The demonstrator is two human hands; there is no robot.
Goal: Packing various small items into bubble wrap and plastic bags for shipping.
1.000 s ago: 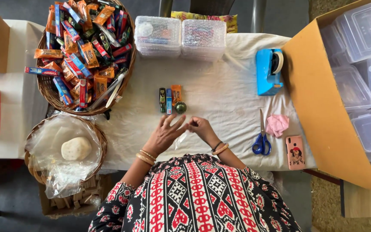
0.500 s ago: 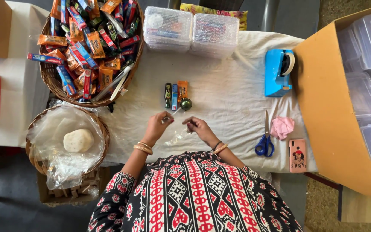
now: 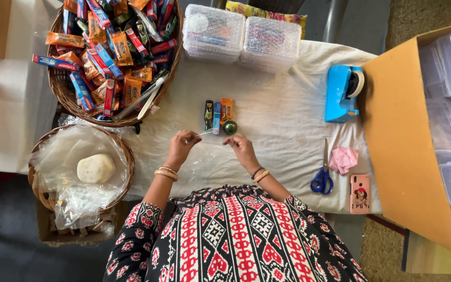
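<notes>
Both hands work near the front edge of the white-cloth-covered tabletop [image 3: 283, 130], at its middle. The left hand [image 3: 182, 146] pinches one end of a thin, clear plastic strip or small bag [image 3: 208, 134] between closed fingers; the right hand [image 3: 240, 147] has its fingers curled near the other end, though whether they grip it I cannot tell.

Such thin film slips and crumples, so it is best kept taut between both hands and low over the cloth.

Just behind the hands lie three small flat sachets, dark, blue and orange [image 3: 216, 114], and a shiny green foil-wrapped ball [image 3: 230, 127]. At the back-left corner a woven wicker basket [image 3: 61, 86] brims with glossy packets. Near the right edge sit blue-handled scissors [image 3: 323, 175] and a blue plastic tape dispenser [image 3: 343, 93].
</notes>
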